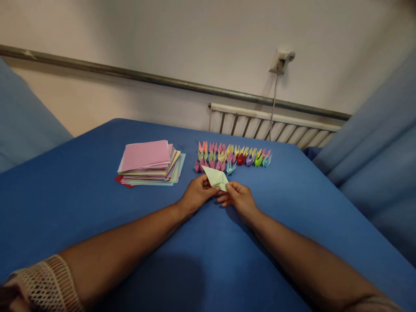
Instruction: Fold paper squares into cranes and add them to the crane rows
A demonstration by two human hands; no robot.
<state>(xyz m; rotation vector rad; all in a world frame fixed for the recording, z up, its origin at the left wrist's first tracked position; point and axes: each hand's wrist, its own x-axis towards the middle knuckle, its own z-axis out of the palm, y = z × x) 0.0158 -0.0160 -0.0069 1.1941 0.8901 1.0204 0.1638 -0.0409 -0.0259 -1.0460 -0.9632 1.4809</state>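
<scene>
Left hand (196, 191) and right hand (243, 199) are both pinching the pale green paper (215, 175), thumbs on top, over the blue table (94, 208), near the paper birds (241, 160). Probably mid-fold; next move is likely calling for firm creasing.

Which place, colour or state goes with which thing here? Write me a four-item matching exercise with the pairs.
1. Small folded figures
2. Paper stack
3. Radiator
4. Folded sheet

A. Pale green, held by the left hand and right hand
B. Whitish, below the metal rail
C. Many-coloured, set out in rows
D. Piled up, pink on top

Pairs: 1-C, 2-D, 3-B, 4-A
</scene>
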